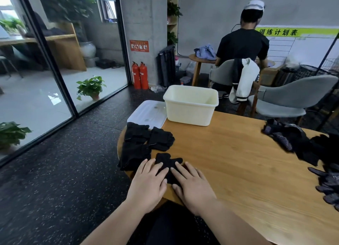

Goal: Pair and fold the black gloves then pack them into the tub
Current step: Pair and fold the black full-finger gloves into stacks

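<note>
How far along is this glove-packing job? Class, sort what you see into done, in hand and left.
Done: a few black bundles lie folded at the left edge of the table. In hand: the left hand and right hand press flat on one glove. Left: the loose pile at the right needs pairing, and no glove shows inside the tub, so packing looks unstarted.

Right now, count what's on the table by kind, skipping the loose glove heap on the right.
Tub: 1
Lid: 1
Folded glove bundles: 3
Glove stack at the near edge: 1
Total: 6
</note>
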Motion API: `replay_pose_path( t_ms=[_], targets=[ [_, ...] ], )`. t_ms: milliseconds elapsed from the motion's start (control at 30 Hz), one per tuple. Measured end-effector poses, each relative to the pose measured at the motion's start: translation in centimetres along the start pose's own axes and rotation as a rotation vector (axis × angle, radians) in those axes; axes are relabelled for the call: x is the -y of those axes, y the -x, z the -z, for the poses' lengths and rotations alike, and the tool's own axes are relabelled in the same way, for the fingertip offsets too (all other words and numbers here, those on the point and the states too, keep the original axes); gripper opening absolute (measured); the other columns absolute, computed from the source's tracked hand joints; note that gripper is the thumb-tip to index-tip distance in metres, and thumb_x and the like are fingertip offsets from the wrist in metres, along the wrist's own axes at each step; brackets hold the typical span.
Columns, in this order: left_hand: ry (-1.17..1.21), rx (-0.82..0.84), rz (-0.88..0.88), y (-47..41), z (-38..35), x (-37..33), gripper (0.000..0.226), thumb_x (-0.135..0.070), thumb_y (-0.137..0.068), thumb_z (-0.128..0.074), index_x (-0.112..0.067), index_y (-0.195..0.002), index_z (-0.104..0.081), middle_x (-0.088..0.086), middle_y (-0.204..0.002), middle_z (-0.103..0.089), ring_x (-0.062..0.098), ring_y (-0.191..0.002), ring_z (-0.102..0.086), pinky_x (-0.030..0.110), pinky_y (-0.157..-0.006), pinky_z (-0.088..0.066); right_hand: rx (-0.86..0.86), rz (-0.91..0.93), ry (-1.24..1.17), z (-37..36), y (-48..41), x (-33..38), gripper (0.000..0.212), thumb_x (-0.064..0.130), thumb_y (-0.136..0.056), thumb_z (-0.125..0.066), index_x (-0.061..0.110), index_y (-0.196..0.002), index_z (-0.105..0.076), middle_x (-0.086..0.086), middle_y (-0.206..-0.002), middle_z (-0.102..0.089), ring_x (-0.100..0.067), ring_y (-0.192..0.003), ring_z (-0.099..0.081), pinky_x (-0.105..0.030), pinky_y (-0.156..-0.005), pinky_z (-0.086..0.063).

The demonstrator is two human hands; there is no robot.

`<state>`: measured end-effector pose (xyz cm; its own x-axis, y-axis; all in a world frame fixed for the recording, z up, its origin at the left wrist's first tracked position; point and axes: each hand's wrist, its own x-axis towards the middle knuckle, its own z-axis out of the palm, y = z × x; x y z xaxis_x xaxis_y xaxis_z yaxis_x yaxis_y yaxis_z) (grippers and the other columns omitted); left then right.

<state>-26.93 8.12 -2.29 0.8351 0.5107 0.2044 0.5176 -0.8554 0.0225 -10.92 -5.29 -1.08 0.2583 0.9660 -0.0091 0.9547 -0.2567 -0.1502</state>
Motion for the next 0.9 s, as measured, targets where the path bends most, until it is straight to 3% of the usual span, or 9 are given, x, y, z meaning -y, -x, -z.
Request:
replay_pose_path(
  t_ms=[100, 200, 333, 567, 667, 900],
  targets=[
    [-0.041, 0.013, 0.006, 0.1, 0.6, 0.6, 0.051, -0.049, -0.108, -0.036, -0.029, -0.146, -0.062, -0.004, -0.154, -0.057, 0.025, -0.153, -0.036, 0.048, -0.129, -0.015, -0.046, -0.010, -0.002, -0.8, 0.0, 0.0, 0.062, 0.061, -0.109, -0.012, 0.042, -0.166, 0.002, 0.017, -0.173, 0.016, -0.015, -0.159, 0.023, -0.040, -0.130, 0.005],
    [-0.072, 0.026, 0.024, 0.1, 0.7, 0.8, 0.055, -0.051, -0.107, -0.033, -0.028, -0.148, -0.061, -0.001, -0.157, -0.054, 0.026, -0.155, -0.034, 0.049, -0.129, -0.011, -0.065, -0.035, -0.020, -1.2, 0.1, -0.4, 0.061, 0.064, -0.109, -0.011, 0.046, -0.165, 0.003, 0.019, -0.170, 0.026, -0.013, -0.156, 0.030, -0.038, -0.130, 0.006],
    [-0.106, 0.049, 0.039, -0.4, 1.0, 0.4, 0.062, -0.054, -0.108, -0.025, -0.024, -0.155, -0.053, 0.003, -0.165, -0.044, 0.027, -0.161, -0.020, 0.051, -0.131, -0.004, -0.105, -0.056, -0.053, -1.2, 0.4, -0.4, 0.059, 0.062, -0.109, -0.012, 0.046, -0.166, -0.003, 0.017, -0.171, 0.024, -0.011, -0.156, 0.029, -0.036, -0.129, 0.006],
    [-0.120, 0.053, 0.079, -1.0, 1.5, -0.8, 0.066, -0.054, -0.107, -0.022, -0.019, -0.153, -0.054, 0.008, -0.166, -0.041, 0.030, -0.162, -0.014, 0.051, -0.131, -0.004, -0.257, -0.178, -0.261, -0.5, 0.8, -1.4, 0.071, 0.064, -0.102, -0.005, 0.039, -0.163, -0.031, 0.017, -0.174, -0.001, -0.011, -0.161, 0.002, -0.033, -0.129, -0.012],
    [-0.081, 0.027, 0.065, -1.3, 1.8, -1.6, 0.066, -0.055, -0.107, -0.022, -0.020, -0.154, -0.052, 0.005, -0.166, -0.042, 0.028, -0.162, -0.014, 0.049, -0.130, -0.004, -0.233, -0.192, -0.166, -0.5, 1.4, -2.9, 0.063, 0.062, -0.107, -0.012, 0.039, -0.162, -0.031, 0.015, -0.175, -0.003, -0.013, -0.162, 0.001, -0.037, -0.130, -0.015],
    [-0.012, 0.078, -0.075, -3.6, 2.4, -7.2, 0.064, -0.059, -0.110, -0.020, -0.026, -0.164, -0.032, -0.002, -0.174, -0.020, 0.023, -0.163, 0.005, 0.045, -0.133, 0.003, -0.215, -0.253, 0.019, 0.3, 6.3, -9.6, 0.056, 0.060, -0.109, -0.019, 0.040, -0.158, -0.038, 0.013, -0.174, -0.015, -0.019, -0.161, -0.010, -0.041, -0.129, -0.017]
  ],
)
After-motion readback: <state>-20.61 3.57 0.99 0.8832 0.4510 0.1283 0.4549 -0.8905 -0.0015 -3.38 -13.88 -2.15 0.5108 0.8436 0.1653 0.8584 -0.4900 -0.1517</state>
